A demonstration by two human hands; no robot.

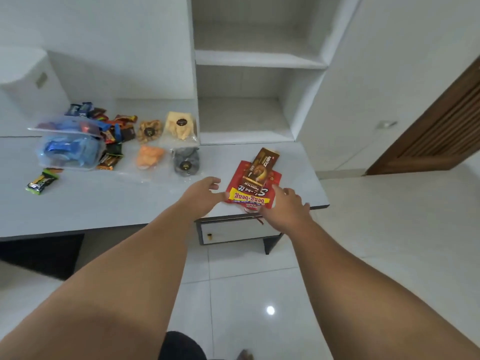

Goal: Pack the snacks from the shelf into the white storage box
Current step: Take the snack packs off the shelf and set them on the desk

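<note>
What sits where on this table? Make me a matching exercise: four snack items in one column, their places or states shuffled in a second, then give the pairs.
Column one
1. Nextar box
2. clear tub
3. green wrapper
4. orange snack bag

Column two
A. lies alone near the front left of the table
B. rests on the red packet
C. holds blue packets
D. lies left of the dark grey bag

Pairs: 1-B, 2-C, 3-A, 4-D
</note>
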